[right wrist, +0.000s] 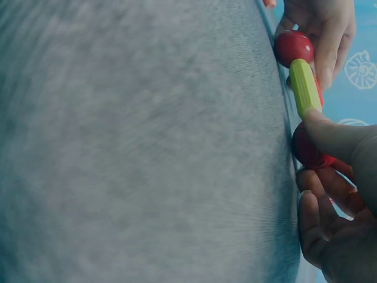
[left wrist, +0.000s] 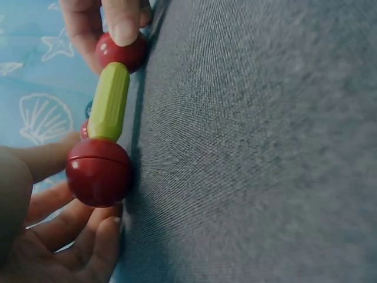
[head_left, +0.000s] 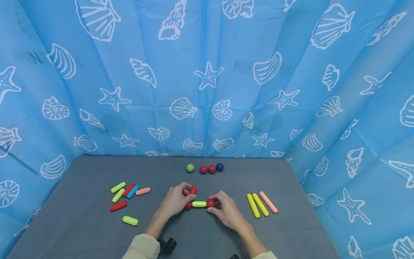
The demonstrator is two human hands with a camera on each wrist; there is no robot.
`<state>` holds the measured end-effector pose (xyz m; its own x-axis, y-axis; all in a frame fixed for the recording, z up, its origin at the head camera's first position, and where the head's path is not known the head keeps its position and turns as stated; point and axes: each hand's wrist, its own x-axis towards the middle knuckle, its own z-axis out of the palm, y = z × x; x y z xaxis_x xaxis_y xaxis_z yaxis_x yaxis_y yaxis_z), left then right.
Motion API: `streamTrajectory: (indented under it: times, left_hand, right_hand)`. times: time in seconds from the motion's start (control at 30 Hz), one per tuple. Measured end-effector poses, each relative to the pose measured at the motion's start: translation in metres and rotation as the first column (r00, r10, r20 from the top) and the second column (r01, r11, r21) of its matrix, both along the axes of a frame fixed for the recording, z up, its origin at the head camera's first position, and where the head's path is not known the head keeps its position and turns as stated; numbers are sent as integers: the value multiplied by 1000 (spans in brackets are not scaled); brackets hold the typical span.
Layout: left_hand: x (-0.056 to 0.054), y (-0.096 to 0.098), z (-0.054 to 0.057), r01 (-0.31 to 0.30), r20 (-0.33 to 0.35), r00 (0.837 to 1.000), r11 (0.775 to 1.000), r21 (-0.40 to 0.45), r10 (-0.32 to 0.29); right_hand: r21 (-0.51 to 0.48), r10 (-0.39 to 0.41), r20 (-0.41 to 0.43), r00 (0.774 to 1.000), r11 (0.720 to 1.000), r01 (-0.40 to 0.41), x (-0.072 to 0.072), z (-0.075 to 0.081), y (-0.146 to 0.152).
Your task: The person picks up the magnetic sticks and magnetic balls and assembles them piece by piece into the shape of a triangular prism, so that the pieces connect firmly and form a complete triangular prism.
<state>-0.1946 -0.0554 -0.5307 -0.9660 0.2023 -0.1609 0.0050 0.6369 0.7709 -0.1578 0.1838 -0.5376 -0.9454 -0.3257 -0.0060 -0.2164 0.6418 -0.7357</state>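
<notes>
A light green rod (head_left: pixel 199 204) joins two red balls, one at each end. From the left red ball (left wrist: pixel 99 172), a red rod (head_left: pixel 193 189) points away toward the back. My left hand (head_left: pixel 175 200) pinches that red rod between thumb and fingers, close beside the left ball. The right red ball (head_left: pixel 210 203) is held by my right hand (head_left: pixel 228 211), thumb on the near side and fingers on the far side. In the right wrist view, my thumb covers part of this ball (right wrist: pixel 306 146). The joined pieces are low over the grey cloth.
Loose short rods in green, red, blue and pink lie at the left, including a red rod (head_left: pixel 118 206) and a green rod (head_left: pixel 130 220). Longer yellow rods (head_left: pixel 253 205) and a pink rod (head_left: pixel 268 202) lie right. Behind, balls line up, with a blue ball (head_left: pixel 220 167) rightmost.
</notes>
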Motion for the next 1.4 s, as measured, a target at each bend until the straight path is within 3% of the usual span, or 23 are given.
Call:
streamTrajectory:
  times: [0.1, 0.27, 0.4, 0.5, 0.63, 0.73, 0.87, 1.03, 1.2, 1.4]
  left_hand:
    - [8, -6, -1, 10, 16, 1000, 1000, 18, -11]
    - [18, -10, -2, -21, 18, 1000, 999, 39, 20]
    - [23, -8, -3, -39, -5, 999, 998, 45, 39]
    - [26, -4, -3, -48, -17, 999, 998, 44, 49]
    - [28, 0, -5, -70, -26, 997, 996, 46, 71]
    - [28, 3, -7, -80, -25, 996, 996, 46, 81]
    - [30, 4, -7, -86, -20, 996, 995, 51, 87]
    - [31, 3, -3, -101, -36, 994, 994, 48, 102]
    - [31, -1, -1, -114, -38, 993, 993, 36, 115]
    - [32, -5, -1, -110, -46, 993, 993, 40, 112]
  right_hand:
    - [9, 8, 13, 1000, 1000, -8, 1, 0, -1]
    - [-3, 31, 33, 999, 1000, -31, -3, 2, 0]
    - [5, -33, -16, 999, 999, 33, -12, 7, 2]
    - [12, -155, -101, 983, 988, 157, -29, 8, 4]
    - [22, -284, -180, 942, 956, 292, -65, 5, 12]
    - [59, -287, -215, 933, 950, 306, -87, 0, 18]
    - [109, -259, -211, 942, 952, 286, -100, -3, 21]
    - [146, -263, -204, 943, 944, 295, -100, 0, 18]
    - [165, -261, -209, 942, 940, 297, -87, 4, 14]
    - [77, -194, -72, 978, 977, 200, -64, 12, 1]
